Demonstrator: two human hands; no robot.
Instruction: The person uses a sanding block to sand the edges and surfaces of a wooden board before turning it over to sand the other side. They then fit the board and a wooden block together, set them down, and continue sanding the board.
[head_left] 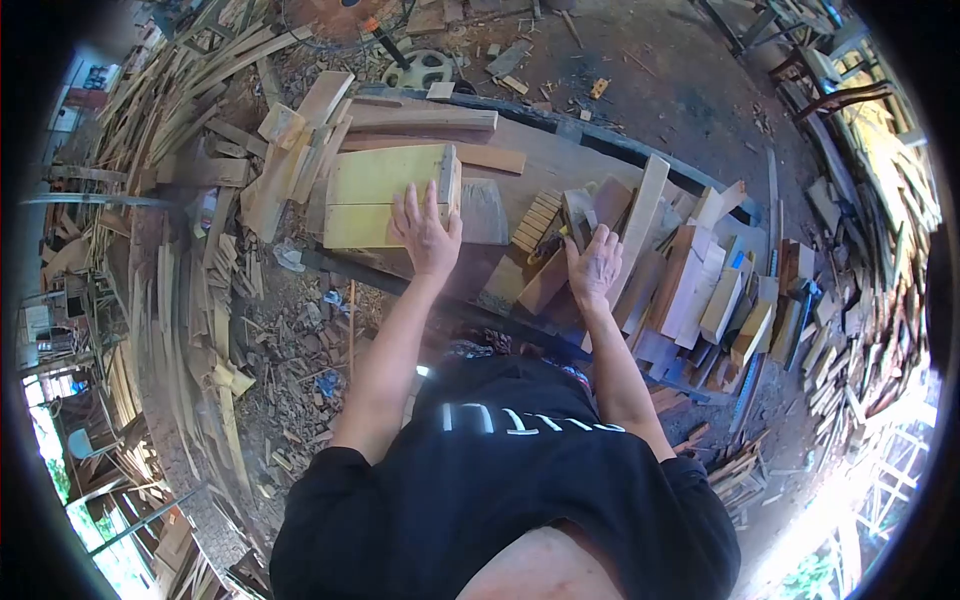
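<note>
My left hand (428, 232) lies with fingers spread on the right part of a pale yellow wooden box (375, 185), which seems made of joined boards. Its end piece (449, 170) is a darker strip. My right hand (596, 265) is over the wood pieces at the right of the bench, thumb apart from the fingers. Just beyond its fingertips is a dark, grey-edged piece (578, 212) whose kind I cannot make out. A slatted wooden piece (537, 220) lies to its left, and a long wooden bar (640, 220) runs along its right side.
Several wood blocks (692, 285) crowd the bench's right end. Long boards (425, 119) lie behind the yellow box, and more planks (300, 150) stick out at the left. Scrap wood (310, 350) litters the floor. A light-coloured wheel (418, 70) stands beyond the bench.
</note>
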